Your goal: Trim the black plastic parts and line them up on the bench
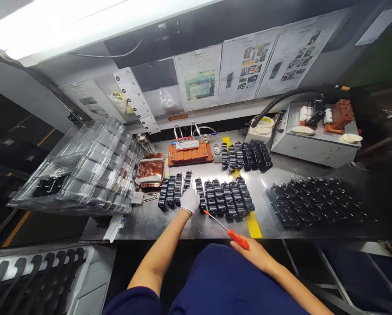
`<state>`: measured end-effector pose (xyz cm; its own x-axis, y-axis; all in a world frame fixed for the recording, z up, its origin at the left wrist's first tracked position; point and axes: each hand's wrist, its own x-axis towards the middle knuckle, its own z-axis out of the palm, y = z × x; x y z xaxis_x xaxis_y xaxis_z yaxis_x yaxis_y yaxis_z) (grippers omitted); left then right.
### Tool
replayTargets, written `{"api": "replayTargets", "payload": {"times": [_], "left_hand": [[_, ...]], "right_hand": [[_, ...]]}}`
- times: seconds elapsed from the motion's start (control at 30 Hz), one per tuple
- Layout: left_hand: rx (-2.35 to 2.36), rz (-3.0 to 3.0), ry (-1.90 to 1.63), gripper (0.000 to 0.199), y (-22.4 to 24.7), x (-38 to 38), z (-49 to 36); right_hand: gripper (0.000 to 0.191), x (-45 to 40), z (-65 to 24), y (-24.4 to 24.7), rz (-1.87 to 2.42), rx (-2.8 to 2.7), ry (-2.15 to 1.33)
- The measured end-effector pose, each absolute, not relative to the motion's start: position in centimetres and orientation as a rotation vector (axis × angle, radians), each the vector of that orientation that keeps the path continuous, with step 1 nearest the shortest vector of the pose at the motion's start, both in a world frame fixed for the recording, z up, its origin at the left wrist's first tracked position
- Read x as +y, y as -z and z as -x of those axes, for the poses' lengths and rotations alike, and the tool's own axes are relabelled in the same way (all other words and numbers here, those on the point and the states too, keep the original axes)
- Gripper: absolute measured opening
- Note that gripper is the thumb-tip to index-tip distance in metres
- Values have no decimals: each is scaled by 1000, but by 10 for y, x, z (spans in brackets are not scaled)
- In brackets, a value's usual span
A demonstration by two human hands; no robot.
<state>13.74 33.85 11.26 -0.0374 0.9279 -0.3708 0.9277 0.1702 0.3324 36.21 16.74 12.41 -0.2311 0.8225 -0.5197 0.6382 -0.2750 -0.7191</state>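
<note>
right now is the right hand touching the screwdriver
Touching. The head view shows it: the right hand holds the screwdriver, the end of its orange handle lying against the hand with no gap.

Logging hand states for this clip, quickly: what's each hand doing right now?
Left hand: gloved, on a black ribbed part; grip cannot be told.
Right hand: closed on a red-handled screwdriver.
</note>
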Motion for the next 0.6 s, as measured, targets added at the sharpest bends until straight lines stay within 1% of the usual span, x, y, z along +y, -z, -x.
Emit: {"api": "replayTargets", "payload": {"times": [0.1,0.2,0.3,0.4,0.43,0.5,0.6], "left_hand": [[2057,-1752,-19,37,-113,359,-130],[2116,-1660,19,41,-105,356,-129],[2126,-1544,54,50,-98,326,-128],[2109,-1456,77,70,-95,285,-123],[2110,-1437,74,74,-94,274,-121],[2108,-1411,41,74,-93,257,-115],[2069,-1355,-46,67,-90,241,-101]], "right_hand": [[52,167,-362,-121,1882,-1784,-1511],[52,164,-357,-119,2012,-1900,-1506],[56,161,-347,-118,2083,-2075,-1473],[58,160,-330,-118,2100,-2169,-1435],[58,161,-323,-117,2111,-2187,-1423],[58,161,-309,-114,2138,-2211,-1398],[62,158,-289,-108,2182,-2232,-1349]]}}
